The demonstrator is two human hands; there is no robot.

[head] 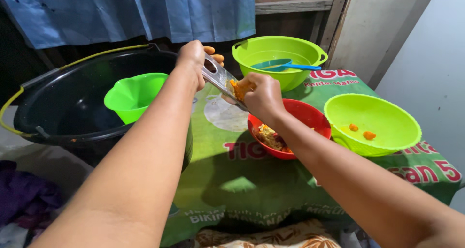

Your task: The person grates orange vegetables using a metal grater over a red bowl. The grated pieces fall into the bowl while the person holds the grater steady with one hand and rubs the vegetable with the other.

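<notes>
Grater, a flat metal blade held slantwise over the red bowl, with an orange piece pressed to its face. Largest to smallest: black bucket at left, a small green tub inside it; bench under a green printed cloth; deep green basin at the rear holding a blue scoop; shallow green bowl at right with two orange bits; the red bowl, part-filled with pale gratings; left hand, grip closed round the grater's upper end; right hand, grip pinching the orange piece against the blade. The step in hand appears to be grating; the next stroke calls for steady downward pressure, fingertips kept clear of the teeth as the piece shortens.
</notes>
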